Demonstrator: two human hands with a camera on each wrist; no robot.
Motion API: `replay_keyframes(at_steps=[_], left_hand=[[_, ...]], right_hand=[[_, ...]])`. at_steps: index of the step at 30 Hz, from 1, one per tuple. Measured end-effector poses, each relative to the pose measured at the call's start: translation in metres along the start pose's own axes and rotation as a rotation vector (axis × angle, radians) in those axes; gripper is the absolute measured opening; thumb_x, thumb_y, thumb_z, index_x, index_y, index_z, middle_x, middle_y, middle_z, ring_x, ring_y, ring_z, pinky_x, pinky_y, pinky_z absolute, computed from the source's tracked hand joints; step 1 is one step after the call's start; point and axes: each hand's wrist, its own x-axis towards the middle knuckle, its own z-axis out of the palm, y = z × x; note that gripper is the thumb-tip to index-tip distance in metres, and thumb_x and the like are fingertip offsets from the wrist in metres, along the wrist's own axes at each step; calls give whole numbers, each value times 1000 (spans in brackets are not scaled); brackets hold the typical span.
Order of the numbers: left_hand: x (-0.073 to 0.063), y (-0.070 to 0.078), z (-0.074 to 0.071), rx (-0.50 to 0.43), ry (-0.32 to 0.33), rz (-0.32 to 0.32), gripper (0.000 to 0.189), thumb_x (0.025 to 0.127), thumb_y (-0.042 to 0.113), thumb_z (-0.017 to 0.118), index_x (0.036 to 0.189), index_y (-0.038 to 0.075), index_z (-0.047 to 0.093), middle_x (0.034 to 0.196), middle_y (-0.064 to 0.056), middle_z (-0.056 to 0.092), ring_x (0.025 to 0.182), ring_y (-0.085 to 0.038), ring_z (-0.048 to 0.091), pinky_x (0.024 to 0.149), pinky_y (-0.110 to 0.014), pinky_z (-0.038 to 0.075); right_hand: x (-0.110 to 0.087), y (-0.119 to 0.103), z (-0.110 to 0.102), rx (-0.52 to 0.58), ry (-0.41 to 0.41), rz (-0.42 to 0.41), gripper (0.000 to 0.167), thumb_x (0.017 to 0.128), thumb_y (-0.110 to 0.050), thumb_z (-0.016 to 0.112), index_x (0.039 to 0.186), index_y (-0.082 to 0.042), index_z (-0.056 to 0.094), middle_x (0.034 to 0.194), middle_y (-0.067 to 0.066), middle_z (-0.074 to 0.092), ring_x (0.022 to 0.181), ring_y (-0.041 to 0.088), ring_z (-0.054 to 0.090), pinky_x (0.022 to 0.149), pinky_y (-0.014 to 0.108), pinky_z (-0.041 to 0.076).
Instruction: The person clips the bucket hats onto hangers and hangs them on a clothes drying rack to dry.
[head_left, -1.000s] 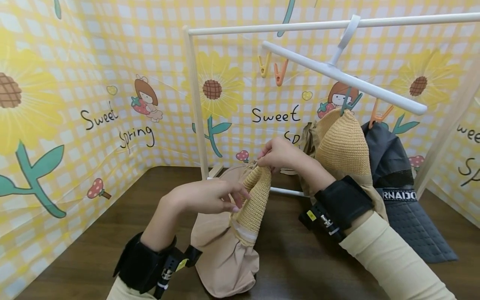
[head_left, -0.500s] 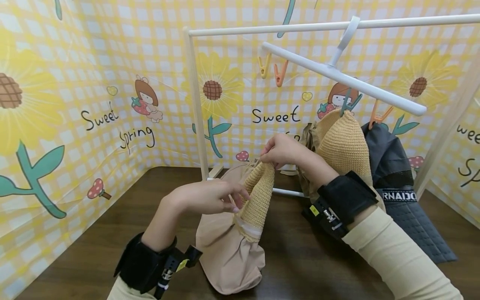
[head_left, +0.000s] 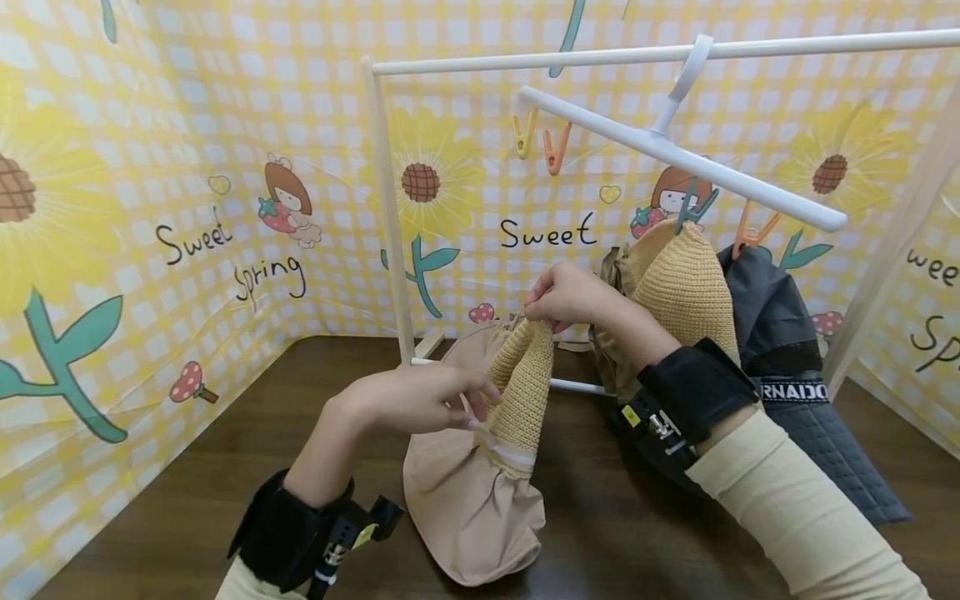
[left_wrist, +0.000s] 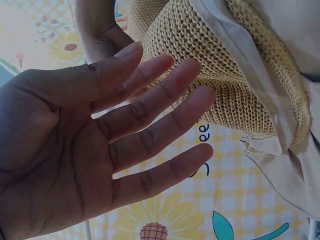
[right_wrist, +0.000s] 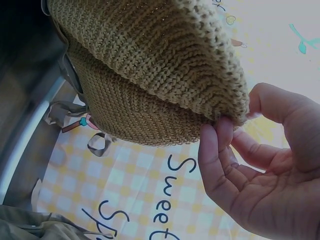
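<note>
A sun hat with a straw-coloured knitted crown (head_left: 525, 400) and a beige cloth brim (head_left: 468, 517) hangs from my right hand (head_left: 573, 296) over the table. In the right wrist view, the thumb and fingers pinch the tip of the knitted crown (right_wrist: 150, 75). My left hand (head_left: 420, 400) is beside the crown. Its fingers are spread and relaxed in the left wrist view, holding nothing, and the fingertips (left_wrist: 202, 97) overlap the knit there. A whitish band (head_left: 510, 454) shows along the crown's lower edge.
A white hanger (head_left: 675, 154) hangs on the rack's top bar (head_left: 525, 60). Its yellow clip (head_left: 524, 135) and orange clip (head_left: 555, 152) hang at the left. Another knitted hat (head_left: 690, 283) hangs from a green clip (head_left: 693, 208), and a dark grey hat (head_left: 780, 325) from an orange clip (head_left: 750, 229).
My right hand has moved slightly up and to the right, carrying the sun hat with it. The left hand has stayed nearly in place.
</note>
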Motion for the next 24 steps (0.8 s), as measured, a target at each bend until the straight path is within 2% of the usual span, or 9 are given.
replay_keyframes(at_steps=[5, 10, 16, 24], left_hand=[[3, 0, 0, -1, 1, 13, 28, 94, 10, 54, 121, 9, 59, 110, -2, 66, 98, -10, 61, 83, -23, 48], [10, -3, 2, -17, -1, 35, 27, 94, 12, 54, 121, 10, 59, 113, -3, 65, 98, -11, 62, 82, -23, 49], [19, -9, 3, -23, 5, 72, 27, 95, 13, 53, 121, 11, 59, 114, -2, 64, 96, -9, 61, 82, -23, 49], [34, -18, 1, -46, 15, 126, 27, 96, 14, 52, 121, 6, 58, 113, -6, 65, 101, -14, 61, 82, -23, 49]], right_hand=[[0, 3, -2, -2, -1, 4, 20, 87, -15, 58, 100, -2, 66, 63, -1, 56, 56, 9, 56, 62, 24, 54], [2, 5, -4, -9, 12, 13, 21, 87, -16, 58, 101, -2, 67, 70, 1, 59, 59, 10, 57, 63, 25, 54], [6, 6, -4, -17, 24, 31, 20, 87, -16, 59, 100, -3, 66, 70, 0, 58, 57, 9, 56, 62, 24, 53], [12, 6, -8, -36, 43, 11, 20, 86, -16, 59, 98, -3, 69, 77, 3, 62, 57, 8, 57, 62, 25, 54]])
